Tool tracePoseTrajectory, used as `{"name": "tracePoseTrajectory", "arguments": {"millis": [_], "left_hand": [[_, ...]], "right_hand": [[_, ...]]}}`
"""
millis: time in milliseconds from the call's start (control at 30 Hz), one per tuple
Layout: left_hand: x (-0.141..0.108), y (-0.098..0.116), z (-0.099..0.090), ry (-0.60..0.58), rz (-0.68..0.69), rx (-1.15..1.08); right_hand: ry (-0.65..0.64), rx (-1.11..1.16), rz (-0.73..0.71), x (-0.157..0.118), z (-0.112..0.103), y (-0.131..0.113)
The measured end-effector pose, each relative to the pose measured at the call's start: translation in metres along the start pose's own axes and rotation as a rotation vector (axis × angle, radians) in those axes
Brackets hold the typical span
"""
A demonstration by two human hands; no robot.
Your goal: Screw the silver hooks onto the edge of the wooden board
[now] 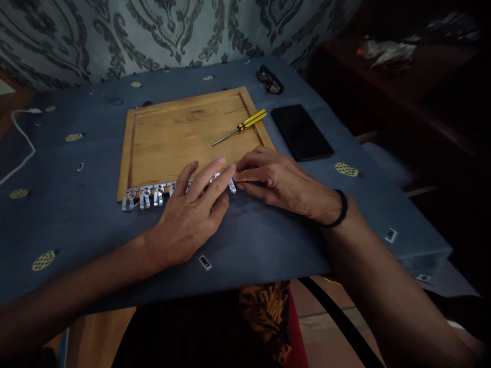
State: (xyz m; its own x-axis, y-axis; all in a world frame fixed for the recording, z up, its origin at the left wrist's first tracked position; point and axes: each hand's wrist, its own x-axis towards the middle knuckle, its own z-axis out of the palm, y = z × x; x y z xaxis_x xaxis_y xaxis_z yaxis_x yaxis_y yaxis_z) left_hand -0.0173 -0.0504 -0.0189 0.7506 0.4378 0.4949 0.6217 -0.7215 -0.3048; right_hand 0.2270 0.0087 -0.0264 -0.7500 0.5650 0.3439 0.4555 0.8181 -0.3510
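A wooden board (pixel 184 133) with a raised frame lies on the blue tablecloth. Along its near edge runs a metal hook rail (pixel 158 195) with several silver hooks hanging over the edge. My left hand (pixel 195 212) rests over the middle of the rail, fingers apart, hiding some hooks. At the rail's right end, my right hand (pixel 278 184) has thumb and fingers pinched together beside the last hook; whatever is between the fingertips is too small to make out. A yellow-and-black screwdriver (pixel 251 120) lies across the board, its tip pointing left.
Right of the board lies a black phone or tablet (pixel 302 132). Dark-framed glasses (pixel 270 80) are behind it. A white cable (pixel 26 135) trails at the far left. Patterned fabric (pixel 176 30) hangs behind the table. A plastic bag (pixel 387 52) sits on dark furniture at right.
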Motion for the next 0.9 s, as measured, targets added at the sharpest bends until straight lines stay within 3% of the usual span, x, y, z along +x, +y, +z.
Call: {"name": "tracePoseTrajectory", "arguments": {"millis": [433, 600, 733, 900], "left_hand": [[0.005, -0.001, -0.004, -0.03, 0.159, -0.042], [0.005, -0.024, -0.012, -0.018, -0.043, -0.313], [0.02, -0.058, -0.01, -0.197, -0.213, -0.654], [0.04, -0.081, 0.013, -0.433, -0.34, -0.877]], "right_hand": [[0.007, 0.003, -0.001, 0.0, 0.0, 0.0], [0.04, 0.008, -0.002, -0.001, 0.001, 0.0], [0.054, 0.018, 0.005, 0.0, 0.001, -0.003], [0.07, 0.025, 0.028, 0.001, 0.001, -0.005]]}}
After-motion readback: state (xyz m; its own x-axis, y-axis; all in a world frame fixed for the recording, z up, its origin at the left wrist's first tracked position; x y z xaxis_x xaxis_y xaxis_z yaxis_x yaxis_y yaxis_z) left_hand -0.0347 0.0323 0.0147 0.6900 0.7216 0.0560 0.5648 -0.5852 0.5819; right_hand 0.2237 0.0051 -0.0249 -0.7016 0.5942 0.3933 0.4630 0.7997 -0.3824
